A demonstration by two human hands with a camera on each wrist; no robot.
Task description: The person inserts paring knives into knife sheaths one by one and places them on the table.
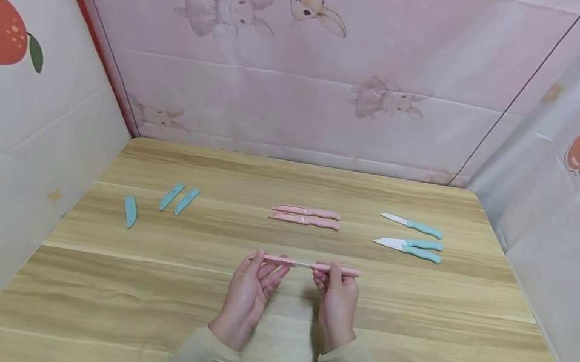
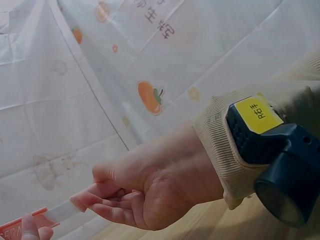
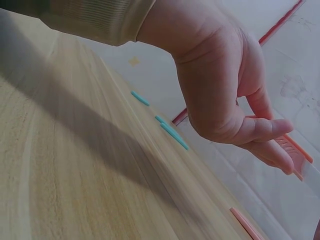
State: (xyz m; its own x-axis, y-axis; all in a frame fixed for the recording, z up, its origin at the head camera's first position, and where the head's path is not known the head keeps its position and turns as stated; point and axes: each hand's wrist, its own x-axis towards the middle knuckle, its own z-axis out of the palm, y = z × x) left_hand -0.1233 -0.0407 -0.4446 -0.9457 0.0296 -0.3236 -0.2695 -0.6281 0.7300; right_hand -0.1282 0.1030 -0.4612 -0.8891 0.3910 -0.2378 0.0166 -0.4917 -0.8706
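Over the near middle of the table, my left hand (image 1: 247,295) pinches a pink blade sheath (image 1: 277,260) between thumb and fingers. My right hand (image 1: 338,303) grips the pink handle (image 1: 351,272) of a knife, held level in line with the sheath. A short stretch of pale blade (image 1: 303,265) shows between sheath and handle; the tip end lies inside the sheath. The left wrist view shows the blade (image 2: 68,210) entering the sheath's mouth, with the right fingers close around the handle. In the right wrist view, left fingertips hold the sheath (image 3: 295,152) along its sides.
Beyond the hands lie two sheathed pink knives (image 1: 305,216). Several blue-handled knives (image 1: 422,243) with bare white blades rest at the right. Loose blue sheaths (image 1: 171,197) lie at the left. Printed curtains (image 1: 288,113) enclose the wooden table (image 1: 144,284) on three sides.
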